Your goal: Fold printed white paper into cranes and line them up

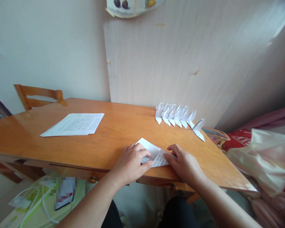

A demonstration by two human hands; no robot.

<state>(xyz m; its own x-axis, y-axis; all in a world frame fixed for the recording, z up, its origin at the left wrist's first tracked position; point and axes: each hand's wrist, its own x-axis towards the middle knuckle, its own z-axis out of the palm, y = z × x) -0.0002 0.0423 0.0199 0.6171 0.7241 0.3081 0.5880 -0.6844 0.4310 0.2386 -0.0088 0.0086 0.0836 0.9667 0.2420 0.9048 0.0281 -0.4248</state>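
A folded sheet of printed paper (pixel 158 157) lies near the front edge of the wooden table, one white corner pointing away from me. My left hand (pixel 133 161) has its curled fingers and thumb closed on the paper's left side. On the right side, my right hand (pixel 184 163) grips the sheet with the thumb on top; some of its fingers are hidden. Further back to the right stand several folded paper pieces (pixel 172 115) in close rows, with pointed tips up. One folded piece (pixel 199 129) sits slightly apart at the right end.
A stack of printed sheets (pixel 79 124) rests on the left of the table (pixel 118 123). Behind it is a wooden chair (pixel 41 92). Plastic bags (pixel 258 155) crowd the right side. Below left, a phone (pixel 65 193) and white cables lie on a pale green surface.
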